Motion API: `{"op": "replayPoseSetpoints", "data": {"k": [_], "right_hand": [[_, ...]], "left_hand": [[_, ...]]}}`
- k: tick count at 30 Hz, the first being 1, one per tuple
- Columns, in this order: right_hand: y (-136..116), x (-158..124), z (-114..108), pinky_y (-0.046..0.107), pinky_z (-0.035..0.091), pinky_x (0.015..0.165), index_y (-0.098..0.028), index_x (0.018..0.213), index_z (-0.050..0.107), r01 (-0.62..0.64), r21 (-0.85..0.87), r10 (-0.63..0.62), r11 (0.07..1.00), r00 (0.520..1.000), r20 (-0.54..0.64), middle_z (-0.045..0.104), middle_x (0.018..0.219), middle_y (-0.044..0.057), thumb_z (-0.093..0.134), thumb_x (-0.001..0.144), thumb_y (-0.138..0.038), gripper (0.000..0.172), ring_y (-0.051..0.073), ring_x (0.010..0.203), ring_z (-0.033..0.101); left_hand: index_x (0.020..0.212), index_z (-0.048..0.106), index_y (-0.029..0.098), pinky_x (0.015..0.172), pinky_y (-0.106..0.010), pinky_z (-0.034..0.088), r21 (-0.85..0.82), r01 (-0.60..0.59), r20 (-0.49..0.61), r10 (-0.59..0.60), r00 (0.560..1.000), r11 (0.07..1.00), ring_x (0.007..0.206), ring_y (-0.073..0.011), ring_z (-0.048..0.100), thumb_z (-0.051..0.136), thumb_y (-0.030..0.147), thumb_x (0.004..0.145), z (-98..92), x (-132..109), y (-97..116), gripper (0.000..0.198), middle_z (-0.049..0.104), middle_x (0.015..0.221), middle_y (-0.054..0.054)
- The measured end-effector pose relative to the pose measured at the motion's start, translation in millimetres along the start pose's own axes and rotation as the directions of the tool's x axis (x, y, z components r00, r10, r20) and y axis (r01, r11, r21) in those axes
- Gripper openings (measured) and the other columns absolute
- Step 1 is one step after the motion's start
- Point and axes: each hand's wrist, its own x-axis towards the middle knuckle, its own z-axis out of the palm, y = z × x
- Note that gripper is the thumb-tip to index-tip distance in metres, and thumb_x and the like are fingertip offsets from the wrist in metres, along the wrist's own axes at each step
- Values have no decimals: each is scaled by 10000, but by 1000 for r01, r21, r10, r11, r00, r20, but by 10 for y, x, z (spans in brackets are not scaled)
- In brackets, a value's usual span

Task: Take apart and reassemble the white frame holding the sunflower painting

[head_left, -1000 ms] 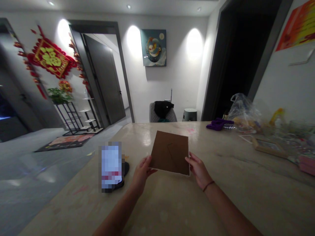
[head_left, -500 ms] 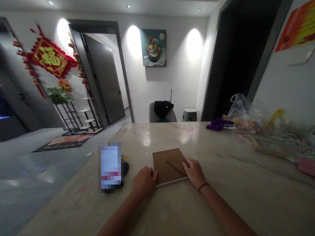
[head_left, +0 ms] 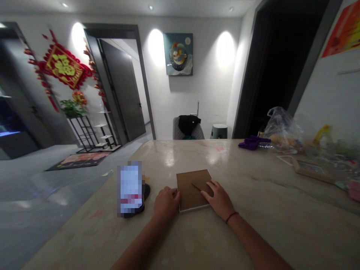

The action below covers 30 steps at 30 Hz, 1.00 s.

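A white-edged picture frame (head_left: pixel 187 195) lies face down on the stone-topped table, its brown backing and a slanting stand flap (head_left: pixel 198 185) showing. My left hand (head_left: pixel 167 201) is curled at the frame's left edge, thumb against the rim and the other fingers bent, partly hidden. On the right side my right hand (head_left: pixel 221 199) rests over the backing, its fingers spread near the flap and touching the board. A dark band circles the right wrist.
A phone (head_left: pixel 131 189) with a blurred screen stands on a dark holder at the left. Along the right lie a wooden picture frame (head_left: pixel 312 170), a purple cloth (head_left: pixel 253 142) and a clear plastic bag (head_left: pixel 284 129). A chair (head_left: pixel 188 129) is beyond the far edge.
My right hand has moved from gripping the frame's right edge to lying on the backing by the flap, fingers more spread. My left hand stays at the left edge. The view has shifted slightly.
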Motion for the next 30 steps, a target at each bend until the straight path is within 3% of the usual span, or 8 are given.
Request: {"op": "replayPoseSetpoints", "data": {"k": [4,7,9,11,20,24,30], "right_hand": [[-59,-5,-43,386,365,957,-170,1050,611,65,20,-65,998,998,1,561,1173,111,566,716,-420,420,244,1096,495],[-119,-14,-63,398,359,968,-169,1089,587,115,3,-115,993,993,-29,555,1186,107,551,736,-421,436,243,1113,480],[-136,-18,-66,400,353,975,-159,1105,576,127,-3,-127,992,991,-29,548,1196,109,541,746,-422,447,241,1126,468],[-131,-19,-65,399,351,978,-150,1104,577,115,14,-115,993,993,-17,547,1197,112,538,747,-425,451,239,1125,470],[-77,-7,-66,404,351,978,-172,1068,598,44,117,-43,992,999,-7,557,1189,98,562,713,-437,445,230,1107,489],[-62,1,-65,400,353,976,-180,1053,607,14,149,-11,989,1000,-23,572,1168,96,571,701,-447,444,229,1095,501],[-47,3,-50,403,360,968,-164,1044,610,-7,132,11,991,999,-34,574,1159,112,572,696,-453,453,237,1092,502]], "left_hand": [[858,688,201,627,-246,406,-388,118,75,-96,992,914,743,-195,618,549,266,699,23,44,-26,220,691,817,-67],[947,648,169,554,-235,438,-649,261,179,-190,965,715,638,-168,623,610,197,643,34,89,-60,308,696,740,-53],[1029,600,137,484,-230,440,-726,351,257,-240,936,591,529,-141,597,625,172,629,21,109,-68,402,684,670,-37],[1067,571,116,438,-221,432,-745,395,304,-253,919,538,468,-122,573,631,166,628,-6,115,-59,447,672,629,-25],[1045,577,130,405,-177,409,-751,436,376,-222,900,496,485,-109,598,677,229,634,-46,112,-81,435,687,707,-48],[1118,548,157,441,-186,443,-796,451,413,-184,892,404,530,-116,619,703,246,632,-30,124,-146,518,692,752,-62],[1122,540,163,498,-212,492,-832,433,406,-152,901,346,605,-137,647,700,214,645,-6,122,-140,506,696,859,-88]]}}
